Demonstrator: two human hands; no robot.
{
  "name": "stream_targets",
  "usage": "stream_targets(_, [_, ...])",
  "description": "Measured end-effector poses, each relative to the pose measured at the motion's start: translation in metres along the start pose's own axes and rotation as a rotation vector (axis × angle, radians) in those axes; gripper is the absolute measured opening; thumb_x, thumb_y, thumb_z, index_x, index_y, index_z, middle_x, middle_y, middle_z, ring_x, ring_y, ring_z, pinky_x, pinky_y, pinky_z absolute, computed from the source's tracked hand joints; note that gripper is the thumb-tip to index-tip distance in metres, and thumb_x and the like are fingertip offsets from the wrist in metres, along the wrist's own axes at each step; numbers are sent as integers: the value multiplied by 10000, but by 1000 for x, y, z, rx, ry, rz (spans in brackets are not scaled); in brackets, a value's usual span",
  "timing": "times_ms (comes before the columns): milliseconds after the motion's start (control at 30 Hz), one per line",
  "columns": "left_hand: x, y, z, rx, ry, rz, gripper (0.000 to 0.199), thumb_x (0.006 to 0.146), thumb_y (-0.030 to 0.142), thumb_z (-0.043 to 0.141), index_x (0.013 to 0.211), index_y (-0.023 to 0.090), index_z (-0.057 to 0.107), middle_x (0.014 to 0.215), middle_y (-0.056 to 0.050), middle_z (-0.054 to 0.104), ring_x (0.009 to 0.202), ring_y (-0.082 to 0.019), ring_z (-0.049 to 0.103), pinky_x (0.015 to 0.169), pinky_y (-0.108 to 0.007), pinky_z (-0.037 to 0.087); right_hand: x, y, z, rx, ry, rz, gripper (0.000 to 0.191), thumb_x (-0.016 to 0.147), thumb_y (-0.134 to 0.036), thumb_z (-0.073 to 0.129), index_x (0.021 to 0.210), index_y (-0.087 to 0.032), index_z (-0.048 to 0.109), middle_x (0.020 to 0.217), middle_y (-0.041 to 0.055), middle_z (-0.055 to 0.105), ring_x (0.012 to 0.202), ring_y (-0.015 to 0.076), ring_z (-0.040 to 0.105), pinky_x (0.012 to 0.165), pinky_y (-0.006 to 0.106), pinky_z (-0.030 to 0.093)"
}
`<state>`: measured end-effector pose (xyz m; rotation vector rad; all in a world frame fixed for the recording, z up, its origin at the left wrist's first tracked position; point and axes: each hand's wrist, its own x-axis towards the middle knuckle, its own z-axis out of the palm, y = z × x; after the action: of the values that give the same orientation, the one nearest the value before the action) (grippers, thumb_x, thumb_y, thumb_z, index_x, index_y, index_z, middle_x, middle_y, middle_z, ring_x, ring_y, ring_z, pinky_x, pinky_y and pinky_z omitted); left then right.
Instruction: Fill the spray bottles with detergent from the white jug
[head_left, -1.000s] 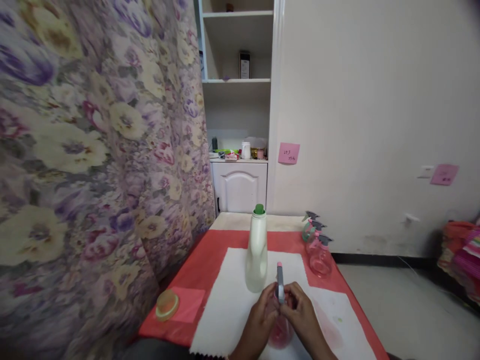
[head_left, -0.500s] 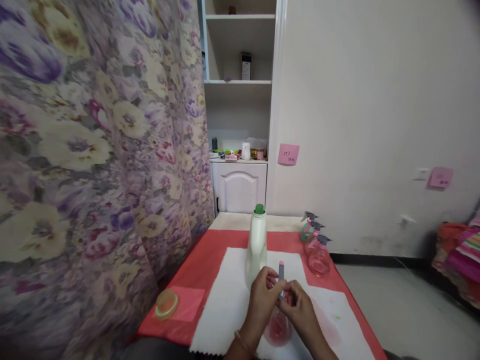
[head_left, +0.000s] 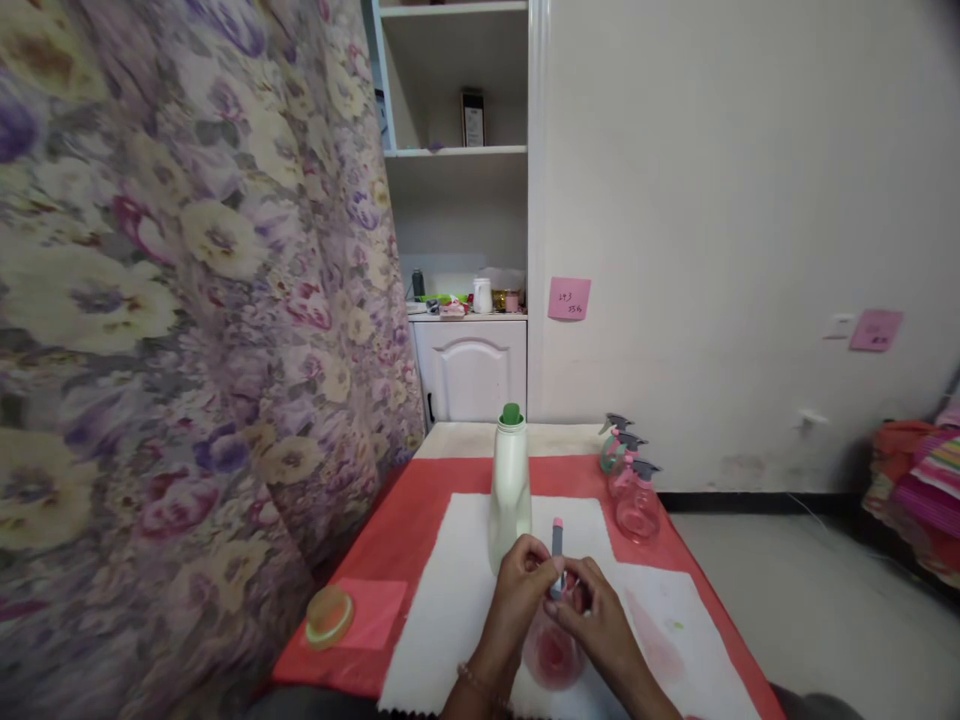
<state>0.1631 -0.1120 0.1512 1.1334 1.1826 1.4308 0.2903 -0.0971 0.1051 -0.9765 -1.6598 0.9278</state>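
Note:
A pink, clear round spray bottle (head_left: 553, 655) stands on the white cloth close to me, its belly showing between my wrists. Its grey spray head (head_left: 557, 545) with a pink nozzle tip points away from me. My left hand (head_left: 525, 580) is closed, with thumb and fingers pinched at the left of the spray head. From the right, my right hand (head_left: 592, 600) has its fingers curled round the head and neck. The bottle's neck is mostly hidden by my fingers. Just beyond my left hand rises a pale green jug (head_left: 510, 490) with a green piece in its mouth.
Several spray bottles (head_left: 637, 510) line the table's right edge. A round yellowish lid or dish (head_left: 328, 617) rests on a pink paper (head_left: 375, 610) at the left. White cloth (head_left: 450, 560) covers part of the red tablecloth (head_left: 390, 500). A floral curtain (head_left: 225, 350) hangs along the left.
The camera view has shifted slightly. Both hands stay at the spray head, with only small finger movement; the bottle and the jug stand as before.

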Motion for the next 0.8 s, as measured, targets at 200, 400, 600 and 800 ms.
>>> stream_targets(200, [0, -3, -1, -1, -11, 7, 288, 664, 375, 739, 675, 197, 513, 602, 69, 477, 592, -110, 460, 579, -229, 354, 3, 1, -4, 44, -68, -55, 199, 763, -318, 594, 887, -183, 672, 762, -15, 464, 685, 173, 482, 625, 280, 380])
stream_targets(400, [-1, -1, -6, 32, -42, 29, 286, 676, 378, 729, 659, 186, 518, 619, 52, 494, 632, -121, 481, 596, -236, 363, 6, 4, -2, 21, -15, -22, 141, 711, -307, 652, 777, -183, 656, 717, -35, 430, 666, 166, 460, 618, 277, 368])
stream_targets(600, [8, 11, -8, 108, -73, 25, 319, 624, 277, 739, 884, 181, 580, 699, 59, 527, 591, -107, 506, 564, -231, 392, 6, 2, -4, 16, -81, -54, 112, 749, -267, 629, 823, -193, 666, 744, -26, 455, 697, 172, 477, 640, 279, 382])
stream_targets(800, [21, 7, -6, 180, -78, -24, 475, 632, 318, 747, 1048, 173, 567, 839, 31, 538, 547, -71, 483, 504, -212, 367, 5, -6, -8, 11, -116, -46, 129, 738, -174, 572, 841, -200, 646, 751, -24, 471, 715, 173, 491, 657, 280, 399])
